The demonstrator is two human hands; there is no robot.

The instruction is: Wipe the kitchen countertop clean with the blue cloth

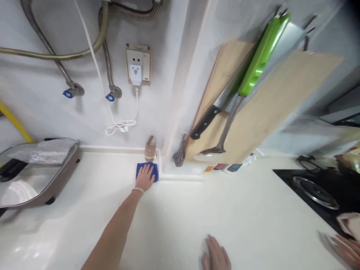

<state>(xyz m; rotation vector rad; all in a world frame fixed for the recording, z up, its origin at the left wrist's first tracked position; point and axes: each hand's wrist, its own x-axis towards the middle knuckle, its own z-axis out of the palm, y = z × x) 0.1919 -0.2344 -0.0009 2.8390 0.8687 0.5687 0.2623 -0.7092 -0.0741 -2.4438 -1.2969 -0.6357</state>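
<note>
My left hand presses a folded blue cloth against the white countertop, in the corner by the wall. Its fingers spread over the cloth, and a bracelet circles the wrist. Just behind the cloth, a bottle with a clear brownish body stands against the wall. My right hand shows only in part at the bottom edge, its fingers stretched out, nothing seen in them. It is over the counter, away from the cloth; whether it touches the surface I cannot tell.
Another person's hand reaches in at the right edge, near a black cooktop with a glass lid. An electric pan stands left. Cutting boards, a knife and a green-handled ladle hang on the wall. A plug fills an outlet.
</note>
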